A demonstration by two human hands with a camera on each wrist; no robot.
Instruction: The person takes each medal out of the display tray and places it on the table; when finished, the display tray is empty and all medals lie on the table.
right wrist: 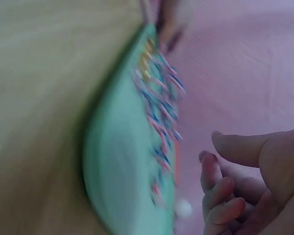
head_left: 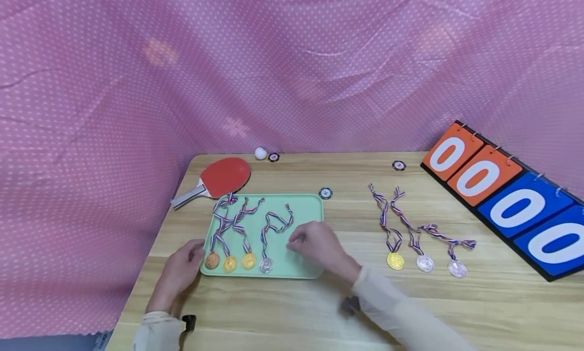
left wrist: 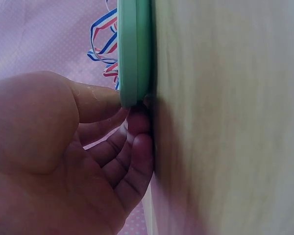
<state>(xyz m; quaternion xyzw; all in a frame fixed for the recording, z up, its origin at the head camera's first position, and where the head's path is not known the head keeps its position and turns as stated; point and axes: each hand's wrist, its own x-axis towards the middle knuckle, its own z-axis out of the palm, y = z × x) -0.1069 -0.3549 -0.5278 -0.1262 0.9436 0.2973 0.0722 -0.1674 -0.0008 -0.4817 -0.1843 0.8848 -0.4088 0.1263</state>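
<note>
Medals [head_left: 248, 260] (4, w/ striped ribbons) lie on mint-green tray [head_left: 296, 265], lower ctr of head view; 3 other medals [head_left: 425, 263] on worktop [head_left: 347, 219], lower rt. L hand [head_left: 181, 266] pinches tray edge; R hand [head_left: 319, 243] over tray, fingers [right wrist: 220, 193] loosely curled, thumb apart, gripping nothing.

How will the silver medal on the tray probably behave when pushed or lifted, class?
Its ribbon is probably floppy: it lies in loose bends. The silver medal looks like a stiff disc, likely to dangle if lifted by the ribbon. Lying flat, it should slide, not roll.
</note>
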